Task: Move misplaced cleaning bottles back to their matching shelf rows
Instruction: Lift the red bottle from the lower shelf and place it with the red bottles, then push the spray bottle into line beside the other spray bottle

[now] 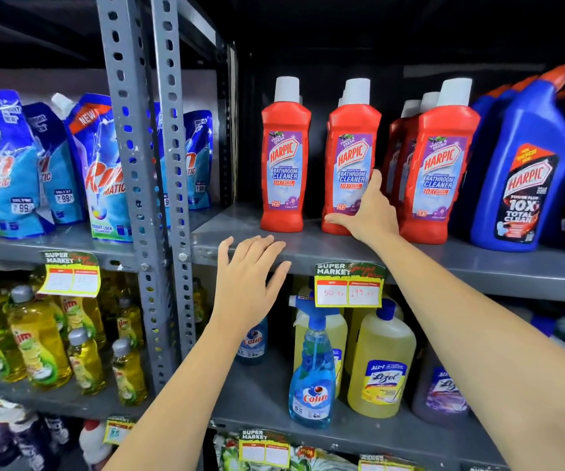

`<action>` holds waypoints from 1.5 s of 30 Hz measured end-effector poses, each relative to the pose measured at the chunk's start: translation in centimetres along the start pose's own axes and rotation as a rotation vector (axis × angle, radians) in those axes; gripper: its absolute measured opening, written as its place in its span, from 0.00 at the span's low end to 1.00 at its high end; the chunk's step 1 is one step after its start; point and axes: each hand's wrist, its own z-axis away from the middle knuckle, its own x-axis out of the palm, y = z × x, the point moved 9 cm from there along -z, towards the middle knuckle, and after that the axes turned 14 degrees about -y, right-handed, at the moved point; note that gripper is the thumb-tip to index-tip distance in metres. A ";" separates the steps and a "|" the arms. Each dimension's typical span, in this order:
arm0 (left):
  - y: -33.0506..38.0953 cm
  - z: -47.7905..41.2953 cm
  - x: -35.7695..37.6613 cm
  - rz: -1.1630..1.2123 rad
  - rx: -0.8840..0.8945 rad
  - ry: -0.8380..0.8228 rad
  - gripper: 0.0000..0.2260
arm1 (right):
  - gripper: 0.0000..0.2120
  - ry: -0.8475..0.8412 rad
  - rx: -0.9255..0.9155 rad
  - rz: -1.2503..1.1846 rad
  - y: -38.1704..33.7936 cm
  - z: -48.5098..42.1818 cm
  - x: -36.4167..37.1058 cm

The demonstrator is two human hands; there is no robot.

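Red Harpic bathroom cleaner bottles with white caps stand on the upper grey shelf [308, 248]. One bottle [285, 158] stands alone at the left. A middle bottle [350, 154] has my right hand [364, 212] against its lower right side, thumb across its base and fingers behind it. More red bottles [439, 164] stand in a row to the right. My left hand [249, 283] rests open on the shelf's front edge, holding nothing. Blue Harpic bottles [525, 164] with orange caps fill the right end.
On the shelf below stand a blue Colin spray bottle [311, 379], yellow Lizol bottles [381, 368] and a purple Lizol bottle [442, 396]. Left of the perforated steel upright [172, 164] hang Rin pouches [6, 171] above yellow Vim bottles [36, 341]. Price tags [349, 287] hang on the shelf edges.
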 end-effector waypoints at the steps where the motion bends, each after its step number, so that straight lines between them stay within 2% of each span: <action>1: 0.0 0.0 0.0 -0.003 0.003 0.001 0.16 | 0.54 0.001 0.007 0.001 0.1 0.0 0.0; 6: 0.4 0.5 0.3 -0.016 0.006 -0.022 0.18 | 0.56 0.029 0.031 0.005 0.1 0.7 0.0; 8: 0.4 1.1 0.7 -0.026 -0.011 -0.049 0.21 | 0.52 0.184 0.027 -0.018 -0.3 2.0 -1.8; 10: 0.5 2.3 1.4 -0.014 -0.030 -0.061 0.24 | 0.41 0.460 -0.127 -0.047 -1.7 4.5 -4.4; 12: 0.9 4.0 2.4 0.000 -0.002 -0.076 0.25 | 0.28 0.687 -0.400 -0.115 -3.3 8.5 -5.5; 14: 1.2 6.0 3.8 -0.011 0.067 -0.104 0.23 | 0.17 0.748 -0.618 -0.179 -3.7 12.7 -4.6; 16: 0.8 8.0 5.9 0.003 0.086 -0.185 0.22 | 0.11 0.667 -0.738 -0.231 -3.1 16.4 -2.2; 19: -0.7 11.4 10.0 0.039 0.005 -0.367 0.22 | 0.07 0.472 -0.681 -0.232 0.2 20.3 3.1; 21: -1.5 14.5 13.1 0.060 -0.044 -0.515 0.24 | 0.07 0.326 -0.497 -0.208 4.1 20.9 7.3; 25: -2.1 21.2 19.5 0.107 -0.097 -0.818 0.29 | 0.17 -0.035 0.006 -0.100 12.7 19.7 15.0; 29: -2.5 26.7 23.3 0.070 -0.092 -1.033 0.38 | 0.22 -0.329 0.189 -0.033 16.4 19.1 19.7; 30: -2.6 27.5 23.5 0.043 -0.086 -1.044 0.38 | 0.22 -0.370 0.212 -0.042 16.8 19.0 20.4; 33: -2.9 28.9 24.2 0.041 -0.140 -1.169 0.30 | 0.23 -0.407 0.260 -0.067 17.5 18.8 21.5; 40: -2.8 29.2 24.5 0.028 -0.103 -1.091 0.28 | 0.23 -0.396 0.275 -0.063 17.3 19.0 22.3; 45: -2.6 29.1 24.3 0.032 -0.098 -1.026 0.29 | 0.22 -0.366 0.213 -0.077 15.2 19.3 24.1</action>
